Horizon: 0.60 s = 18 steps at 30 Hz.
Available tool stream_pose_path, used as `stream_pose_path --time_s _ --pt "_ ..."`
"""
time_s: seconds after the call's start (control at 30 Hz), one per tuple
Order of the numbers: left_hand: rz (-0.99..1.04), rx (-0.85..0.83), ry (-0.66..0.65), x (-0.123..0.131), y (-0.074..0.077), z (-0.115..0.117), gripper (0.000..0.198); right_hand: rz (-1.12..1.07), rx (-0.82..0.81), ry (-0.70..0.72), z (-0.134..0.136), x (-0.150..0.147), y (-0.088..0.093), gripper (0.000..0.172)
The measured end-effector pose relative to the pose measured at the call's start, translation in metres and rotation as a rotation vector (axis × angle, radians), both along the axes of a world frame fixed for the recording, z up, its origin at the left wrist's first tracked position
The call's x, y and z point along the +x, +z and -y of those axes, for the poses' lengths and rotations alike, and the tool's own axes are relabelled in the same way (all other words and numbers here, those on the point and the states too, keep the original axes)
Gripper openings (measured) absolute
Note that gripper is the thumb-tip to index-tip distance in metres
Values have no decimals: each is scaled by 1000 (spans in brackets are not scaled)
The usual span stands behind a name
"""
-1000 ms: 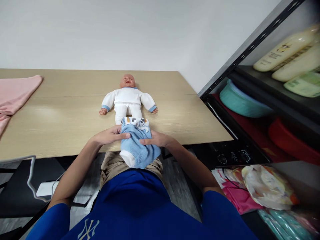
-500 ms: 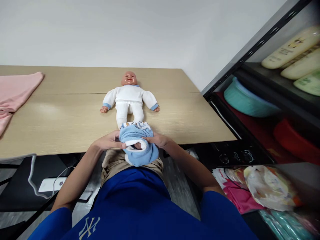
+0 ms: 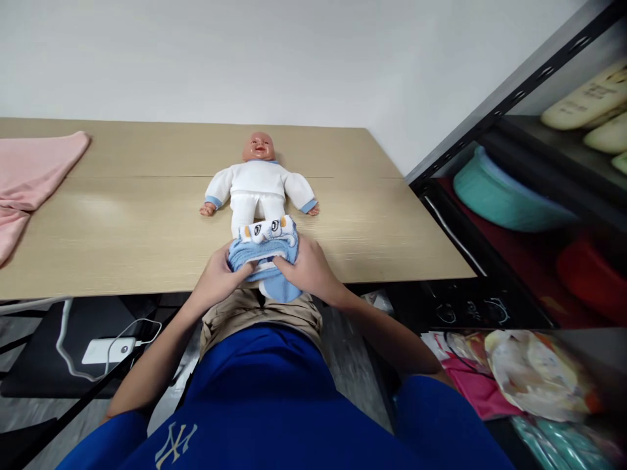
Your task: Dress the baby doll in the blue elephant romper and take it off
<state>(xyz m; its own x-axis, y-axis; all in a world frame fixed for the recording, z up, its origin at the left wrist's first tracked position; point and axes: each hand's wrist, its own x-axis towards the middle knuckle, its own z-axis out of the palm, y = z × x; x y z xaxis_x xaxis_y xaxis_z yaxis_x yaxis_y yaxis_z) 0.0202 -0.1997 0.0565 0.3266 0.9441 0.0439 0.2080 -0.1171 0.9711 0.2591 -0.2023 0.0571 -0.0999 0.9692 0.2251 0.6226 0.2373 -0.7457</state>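
A blue and white cloth garment (image 3: 264, 251), with eyes printed on its white band, is bunched up between my two hands at the table's front edge. My left hand (image 3: 220, 274) grips its left side, thumb on top. On its right side my right hand (image 3: 311, 267) holds it the same way, the thumb pressed on the folds. Just beyond lies a baby doll (image 3: 258, 176) on its back in a white top and white trousers, arms spread, head away from me. The cloth hides the doll's lower legs and feet.
A pink cloth (image 3: 34, 170) lies at the left of the wooden table (image 3: 147, 235). To the right a black shelf holds a teal basin (image 3: 504, 192), a red basin (image 3: 592, 274) and bottles. A white power bank (image 3: 108, 350) with a cable is on a black seat below left.
Both hands have moved forward and up with the blue cloth, which now sits closer to the doll. Its opening has narrowed and the printed eyes show more fully. The view has shifted slightly.
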Motion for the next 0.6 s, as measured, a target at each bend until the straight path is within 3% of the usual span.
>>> stream_pose_path --time_s 0.1,0.33,0.43,0.6 --pt "-92 91 135 5 -12 -4 41 114 21 -39 -7 -3 -10 33" --pt "-149 69 162 13 -39 -29 37 79 -23 -1 -33 1 -34 34" --pt "-119 56 161 18 -43 -46 37 45 -3 3 -50 6 -41 35" --pt "-113 35 138 25 -40 -75 39 110 149 26 -87 14 -43 20"
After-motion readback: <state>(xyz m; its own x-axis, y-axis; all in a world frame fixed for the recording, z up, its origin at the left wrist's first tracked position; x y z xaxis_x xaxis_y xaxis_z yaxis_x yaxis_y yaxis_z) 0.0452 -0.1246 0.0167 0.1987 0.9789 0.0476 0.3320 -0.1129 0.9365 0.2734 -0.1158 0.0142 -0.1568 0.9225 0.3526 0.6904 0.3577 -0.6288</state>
